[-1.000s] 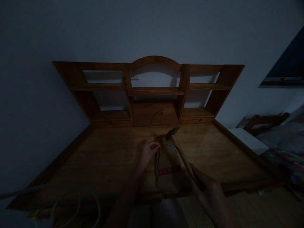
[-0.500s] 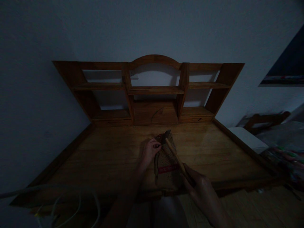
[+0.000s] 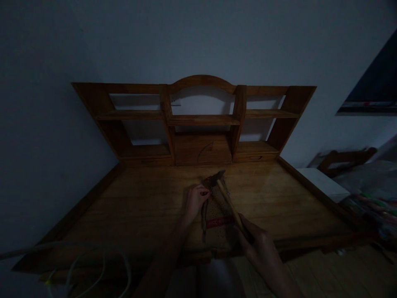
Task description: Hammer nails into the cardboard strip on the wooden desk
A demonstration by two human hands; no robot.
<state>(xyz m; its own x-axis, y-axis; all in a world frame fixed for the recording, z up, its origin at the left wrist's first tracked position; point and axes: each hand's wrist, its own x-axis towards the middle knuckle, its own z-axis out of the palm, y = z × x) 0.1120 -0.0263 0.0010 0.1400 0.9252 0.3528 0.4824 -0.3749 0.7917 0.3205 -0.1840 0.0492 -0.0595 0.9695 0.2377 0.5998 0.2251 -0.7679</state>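
Observation:
My right hand is wrapped round the wooden handle of a hammer, near the handle's lower end. The dark metal head of the hammer is over the far end of a speckled brown piece of cloth or sacking with a red band, which lies on the desk. Just left of the hammer head, my left hand has its thumb and forefinger pinched together at the cloth's far left part. What the pinch holds is too small and dark to make out. A thin brown stick-like thing lies along the cloth's left edge.
The wooden desk carries a shelf unit along its back, against the wall. Pale cables loop at the lower left. A white box-like surface, a wooden chair back and a heap of mixed things stand at the right.
The hammer head has shifted very slightly. My left hand keeps its pinch in nearly the same place, and the whole view has tilted a little.

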